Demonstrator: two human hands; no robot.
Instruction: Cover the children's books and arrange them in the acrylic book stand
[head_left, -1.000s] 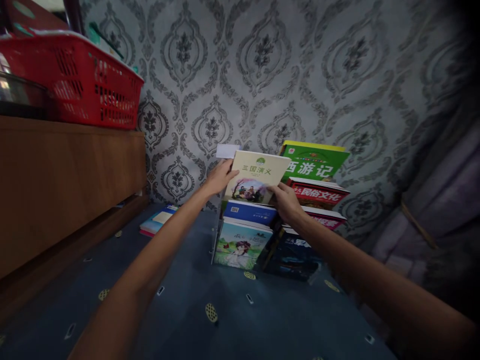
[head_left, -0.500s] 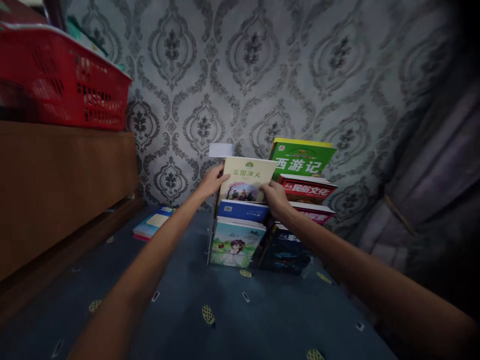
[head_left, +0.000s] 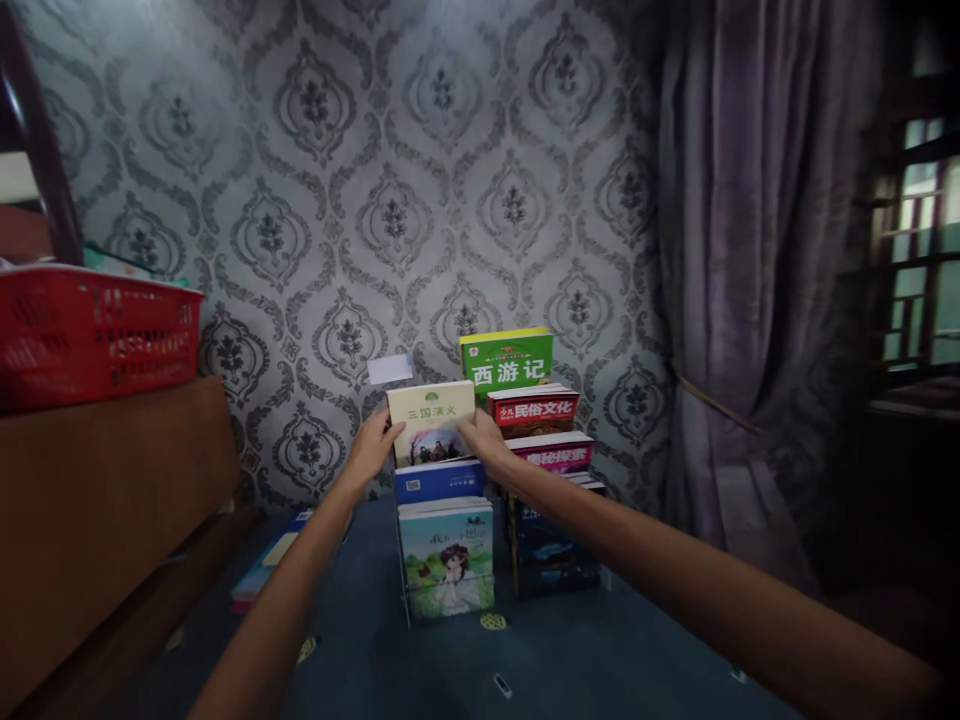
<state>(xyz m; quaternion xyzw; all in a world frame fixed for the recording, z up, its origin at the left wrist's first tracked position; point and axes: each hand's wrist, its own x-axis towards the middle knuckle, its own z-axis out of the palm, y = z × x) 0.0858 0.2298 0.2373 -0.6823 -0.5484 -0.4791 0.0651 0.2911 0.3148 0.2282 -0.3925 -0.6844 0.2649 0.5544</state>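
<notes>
Both of my hands grip a cream-covered book (head_left: 431, 405) by its sides. My left hand (head_left: 371, 448) has its thumb on the front cover at the left edge, with the other fingers behind. My right hand (head_left: 486, 440) closes on the opposite edge. The book stands upright at the back of the left row; its lower part is hidden behind a blue book (head_left: 439, 485). In front of that is a book with a girl on its cover (head_left: 450, 570). To the right stand a green book (head_left: 510, 365), a red book (head_left: 536, 412), a pink book (head_left: 559, 457) and a dark blue book (head_left: 555, 550).
A few flat books (head_left: 259, 575) lie left of the rows, partly behind my left forearm. A red basket (head_left: 142, 340) sits on a brown wooden cabinet (head_left: 112, 490). A white card (head_left: 390, 369) shows by the patterned wall (head_left: 480, 230); a tied curtain (head_left: 735, 300) hangs at right.
My view has swung up and to the right, so the books appear lower and further left. Both hands keep their grip on the cream-covered book, which stays behind the blue one.
</notes>
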